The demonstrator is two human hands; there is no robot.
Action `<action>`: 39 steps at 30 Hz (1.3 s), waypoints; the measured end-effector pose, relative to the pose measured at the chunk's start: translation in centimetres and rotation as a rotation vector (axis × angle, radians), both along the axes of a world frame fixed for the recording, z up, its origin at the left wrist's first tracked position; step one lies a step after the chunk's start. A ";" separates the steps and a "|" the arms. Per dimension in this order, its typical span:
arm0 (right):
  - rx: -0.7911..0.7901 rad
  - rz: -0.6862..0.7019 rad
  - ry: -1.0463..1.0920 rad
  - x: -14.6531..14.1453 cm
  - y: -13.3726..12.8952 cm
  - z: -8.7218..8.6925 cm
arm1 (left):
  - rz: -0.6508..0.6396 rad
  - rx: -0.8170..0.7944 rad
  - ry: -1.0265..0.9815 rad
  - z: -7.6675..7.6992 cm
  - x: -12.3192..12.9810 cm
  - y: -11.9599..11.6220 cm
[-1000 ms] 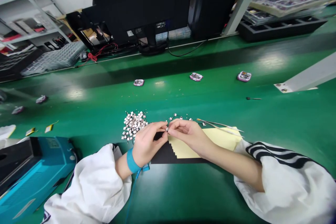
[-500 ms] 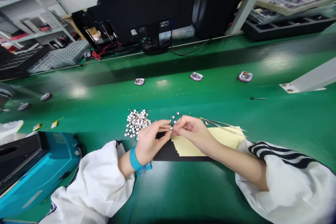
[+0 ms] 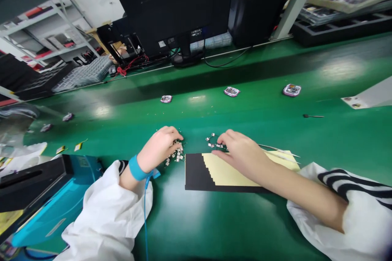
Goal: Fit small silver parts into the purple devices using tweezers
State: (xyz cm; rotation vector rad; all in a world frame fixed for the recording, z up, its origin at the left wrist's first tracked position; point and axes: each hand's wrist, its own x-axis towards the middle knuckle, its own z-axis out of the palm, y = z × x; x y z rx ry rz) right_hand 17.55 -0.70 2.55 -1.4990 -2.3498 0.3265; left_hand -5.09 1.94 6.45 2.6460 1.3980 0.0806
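Note:
My left hand point(image 3: 161, 149), with a blue strap around its wrist, reaches over a pile of small silvery components with thin dark leads point(image 3: 177, 155). Its thumb and forefinger are apart above the pile, and part of the pile is hidden under the hand. My right hand point(image 3: 240, 149) hovers over a fan of yellow sheets point(image 3: 235, 173) on a black strip point(image 3: 196, 171). Thumb and forefinger stand apart there, close to a small group of the same components point(image 3: 211, 139). A pair of tweezers point(image 3: 284, 153) lies partly behind the right hand.
Three small purple-edged device shells point(image 3: 232, 91) are spaced along the bench behind the hands. A dark monitor point(image 3: 171, 8) stands at the back. On the left sits a blue and black machine point(image 3: 61, 200). A small dark tool point(image 3: 312, 116) lies near a white bracket point(image 3: 370, 94).
My hands, together at a small component before, have parted. The left went left to the pile; the right is now by the small group. The view has shifted slightly.

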 end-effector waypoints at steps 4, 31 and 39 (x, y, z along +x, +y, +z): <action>-0.046 0.198 -0.082 -1.1 -1.8 0.2 | -0.034 -0.032 0.142 -0.3 -0.1 0.1; -0.465 0.098 0.377 -1.9 -2.1 0.1 | 0.021 -0.085 -0.173 -0.4 1.2 -0.1; -0.587 0.091 1.007 -2.1 -1.6 -0.5 | 0.318 -0.683 -0.921 -0.2 2.3 -1.0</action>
